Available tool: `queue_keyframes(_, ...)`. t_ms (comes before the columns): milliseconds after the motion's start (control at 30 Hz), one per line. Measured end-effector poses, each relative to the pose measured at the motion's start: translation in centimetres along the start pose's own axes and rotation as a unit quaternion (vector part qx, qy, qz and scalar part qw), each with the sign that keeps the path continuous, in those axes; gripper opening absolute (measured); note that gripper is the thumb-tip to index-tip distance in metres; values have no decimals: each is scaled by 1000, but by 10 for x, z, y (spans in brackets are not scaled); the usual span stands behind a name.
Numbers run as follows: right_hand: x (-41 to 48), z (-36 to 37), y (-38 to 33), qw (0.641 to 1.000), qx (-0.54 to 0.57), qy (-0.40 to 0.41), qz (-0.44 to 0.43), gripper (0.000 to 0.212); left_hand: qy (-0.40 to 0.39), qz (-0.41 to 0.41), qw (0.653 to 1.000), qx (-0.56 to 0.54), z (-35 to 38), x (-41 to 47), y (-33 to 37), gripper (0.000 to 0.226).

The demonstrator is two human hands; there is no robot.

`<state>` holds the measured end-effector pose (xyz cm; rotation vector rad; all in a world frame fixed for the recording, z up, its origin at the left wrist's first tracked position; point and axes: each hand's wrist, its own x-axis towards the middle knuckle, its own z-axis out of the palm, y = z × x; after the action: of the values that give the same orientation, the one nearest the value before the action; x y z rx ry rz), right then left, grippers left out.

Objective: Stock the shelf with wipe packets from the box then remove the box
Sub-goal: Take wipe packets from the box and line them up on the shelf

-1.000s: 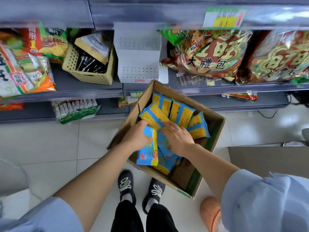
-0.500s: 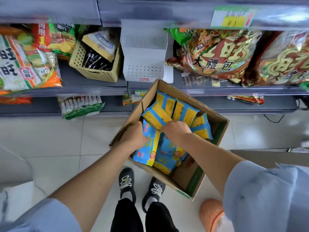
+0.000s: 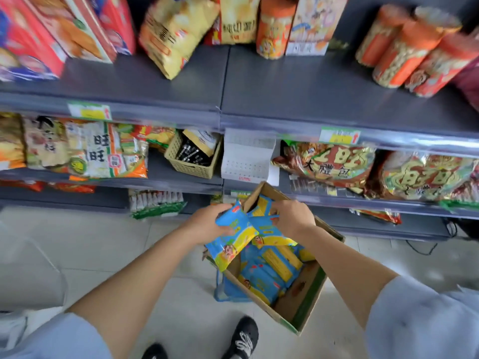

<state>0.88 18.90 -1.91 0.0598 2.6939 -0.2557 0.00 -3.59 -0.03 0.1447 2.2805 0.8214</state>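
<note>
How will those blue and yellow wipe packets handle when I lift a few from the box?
Probably soft and floppy: the packet in the left hand sags below the grip. Likely slippery too, given the glossy film.

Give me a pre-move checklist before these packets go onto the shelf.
1. Left hand grip on wipe packet: ok, fingers curled round it.
2. Right hand grip on second packet: ok.
3. Both held packets above the box rim: ok.
4. Bare room on grey shelf: ok.
5. Intended slot for wipes: cannot tell.
6. Box emptied for removal: not ok, remaining packets inside.
</note>
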Motion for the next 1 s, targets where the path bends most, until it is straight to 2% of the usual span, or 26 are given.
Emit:
queue_keyframes(67,-2,-20,-26,999,21,36,-2,18,-13,13,1000,-5,-30,-19,-7,76)
queue_keyframes(133,-6,-39,-54,997,36,72,-14,14,8,19,1000,-3,-60,-41,-16,76)
queue_keyframes(267,-20,-74,-120,989,56,131,-47,9,111,10,994,8,-120,-93,-40,41)
queue_keyframes(400,-36,-105,-191,978,92,167,-80,12,209,32,977,34,-181,-152,-65,29)
queue_keyframes(600,-65,-151,-298,953,150,226,-138,13,301,42,944,130,-263,-230,-107,38)
queue_keyframes(733,-81,-176,-358,934,186,245,-181,15,350,69,924,136,-309,-275,-131,38)
queue_keyframes(1000,-84,-237,-452,905,178,297,-247,19,419,94,896,112,-394,-329,-152,22)
